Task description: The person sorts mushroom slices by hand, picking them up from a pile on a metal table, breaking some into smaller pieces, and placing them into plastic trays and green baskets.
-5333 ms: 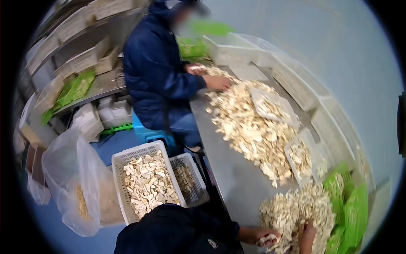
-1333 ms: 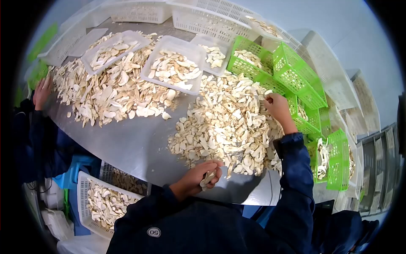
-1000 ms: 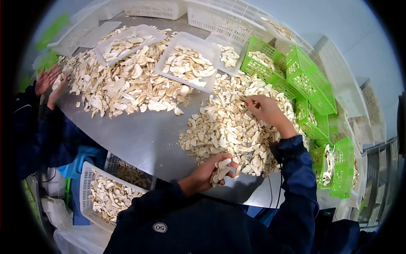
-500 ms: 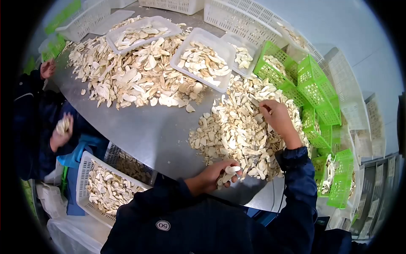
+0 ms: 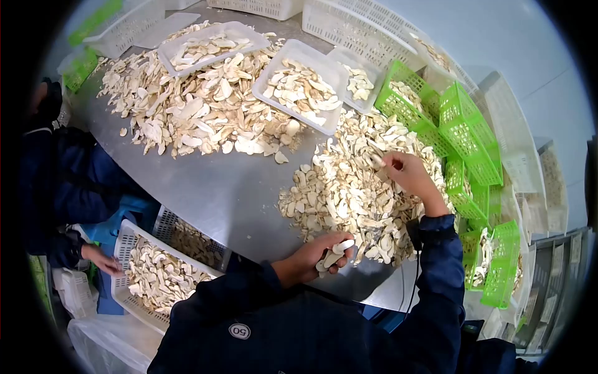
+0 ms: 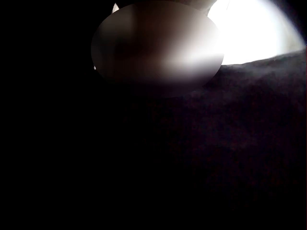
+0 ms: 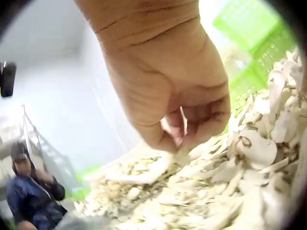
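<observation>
Slices of pale, brown-edged mushroom [image 5: 163,277] partly fill a white perforated plastic basket [image 5: 138,306] beside the grey metal worktop's [image 5: 199,196] left edge. Many more lie loose in two broad heaps. At the near edge, the left hand [image 5: 300,260] curls its fingers round several slices. Farther right, the right hand [image 7: 168,81] pinches one between thumb and fingertips. Smaller portions sit in green plastic baskets [image 5: 506,268] along the right edge.
</observation>
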The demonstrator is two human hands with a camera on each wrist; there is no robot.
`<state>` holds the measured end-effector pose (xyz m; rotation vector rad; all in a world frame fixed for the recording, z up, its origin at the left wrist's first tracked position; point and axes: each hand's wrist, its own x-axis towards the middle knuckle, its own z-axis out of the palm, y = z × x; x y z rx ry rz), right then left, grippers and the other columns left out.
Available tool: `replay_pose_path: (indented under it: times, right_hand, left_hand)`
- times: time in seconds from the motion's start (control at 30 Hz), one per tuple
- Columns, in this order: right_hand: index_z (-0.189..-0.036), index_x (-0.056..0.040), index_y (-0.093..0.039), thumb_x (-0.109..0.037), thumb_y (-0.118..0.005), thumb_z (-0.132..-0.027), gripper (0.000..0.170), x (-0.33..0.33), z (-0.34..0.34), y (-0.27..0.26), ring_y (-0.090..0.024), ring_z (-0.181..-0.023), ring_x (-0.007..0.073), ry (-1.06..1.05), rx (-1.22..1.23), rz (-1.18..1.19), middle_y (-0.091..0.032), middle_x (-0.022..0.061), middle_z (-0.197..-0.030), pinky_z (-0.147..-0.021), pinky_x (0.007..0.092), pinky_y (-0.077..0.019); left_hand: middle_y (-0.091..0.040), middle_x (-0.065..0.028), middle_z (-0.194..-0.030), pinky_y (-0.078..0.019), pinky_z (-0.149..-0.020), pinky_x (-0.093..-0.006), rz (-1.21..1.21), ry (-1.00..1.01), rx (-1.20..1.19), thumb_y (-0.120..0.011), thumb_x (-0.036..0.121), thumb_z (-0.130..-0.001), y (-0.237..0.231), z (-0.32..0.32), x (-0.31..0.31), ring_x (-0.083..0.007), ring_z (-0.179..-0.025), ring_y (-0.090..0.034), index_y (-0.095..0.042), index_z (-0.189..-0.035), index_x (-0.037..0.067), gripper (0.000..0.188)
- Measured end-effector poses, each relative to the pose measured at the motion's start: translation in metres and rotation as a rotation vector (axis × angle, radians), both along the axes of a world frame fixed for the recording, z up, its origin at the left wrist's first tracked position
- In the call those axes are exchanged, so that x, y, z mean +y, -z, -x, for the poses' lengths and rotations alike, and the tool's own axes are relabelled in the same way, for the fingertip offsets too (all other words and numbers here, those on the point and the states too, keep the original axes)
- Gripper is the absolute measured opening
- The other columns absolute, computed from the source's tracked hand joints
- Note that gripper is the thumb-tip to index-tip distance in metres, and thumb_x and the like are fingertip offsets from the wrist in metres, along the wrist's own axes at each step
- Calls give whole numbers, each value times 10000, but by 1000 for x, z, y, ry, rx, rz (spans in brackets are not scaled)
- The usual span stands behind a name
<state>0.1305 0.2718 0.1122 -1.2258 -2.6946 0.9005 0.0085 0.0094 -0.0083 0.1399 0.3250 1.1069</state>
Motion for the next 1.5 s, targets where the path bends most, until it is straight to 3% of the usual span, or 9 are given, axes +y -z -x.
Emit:
replay_pose_path:
  times: [0.1, 0.27, 0.37, 0.5, 0.67, 0.93, 1.33, 1.43, 1.5]
  right_hand:
    - [-942, -42, -674, -130, -696, -854, 126, -27, 7, -26, -582, -693, 71, -185, 185, 658, -636, -22, -751, -615, 257, -475]
    - [-926, -49, -648, -166, -660, -799, 173, -10, 19, 22, -644, -769, 338, -174, -31, -352, -658, 168, -827, -692, 406, -515]
    - [-887, -46, -644, -143, -645, -793, 135, -5, 23, 37, -646, -784, 372, -160, -91, -468, -662, 174, -810, -697, 451, -507]
    - [-871, -29, -629, -197, -714, -774, 212, -16, 14, 4, -621, -689, 277, -84, -134, -281, -617, 123, -726, -651, 358, -504]
    - [-943, -35, -668, -75, -662, -859, 94, -39, 8, -31, -551, -714, 36, -259, 69, 622, -641, -24, -762, -605, 265, -443]
    - [-780, -31, -606, -153, -650, -802, 132, -11, 35, 34, -607, -648, 336, -220, 26, -307, -621, 150, -692, -608, 401, -475]
    - [-877, -7, -606, -144, -659, -885, 147, -65, 2, -14, -490, -625, 127, -270, -86, 120, -547, 81, -686, -604, 300, -423]
    - [-905, -16, -630, -141, -655, -888, 129, -76, -1, -29, -533, -637, 150, -368, -64, 645, -574, 92, -707, -621, 293, -439]
    - [-927, -38, -650, -128, -652, -879, 102, -81, -6, -30, -571, -634, 190, -348, -11, 516, -599, 100, -715, -621, 294, -458]
  left_hand:
    - [-634, -104, -1100, -528, -528, -260, 41, -18, -3, -432, 330, -1024, -9, 4, 5, -182, -847, -654, -534, -1223, 71, 342]
    - [-614, -119, -1158, -572, -557, -272, 127, -59, -11, -430, 310, -1024, -36, 10, 1, -197, -914, -672, -574, -1180, 79, 314]
    - [-597, -108, -1177, -572, -558, -267, 17, -36, -25, -430, 305, -1025, -12, 5, 1, -189, -921, -669, -593, -1139, 85, 296]
    - [-597, -117, -1186, -570, -550, -269, -26, -35, -21, -426, 318, -1026, 2, 2, 2, -196, -894, -673, -591, -1144, 80, 313]
    - [-621, -139, -1195, -565, -532, -281, 93, -53, 19, -412, 348, -1030, -25, 8, 3, -224, -865, -679, -564, -1218, 74, 365]
    - [-634, -112, -1161, -544, -582, -266, 7, -3, 125, -444, 351, -1018, -5, 3, -1, -184, -874, -661, -563, -1223, 70, 368]
    - [-646, -68, -1040, -495, -562, -237, -42, 146, 157, -445, 317, -1010, -8, 2, -2, -131, -819, -631, -579, -1207, 90, 329]
    - [-653, -69, -1037, -501, -546, -233, -10, 111, 99, -425, 331, -1017, -5, 1, 3, -133, -818, -636, -561, -1219, 99, 337]
    - [-664, -63, -1022, -508, -542, -231, -33, 63, 49, -441, 342, -1007, -7, 1, 1, -126, -810, -640, -544, -1220, 104, 336]
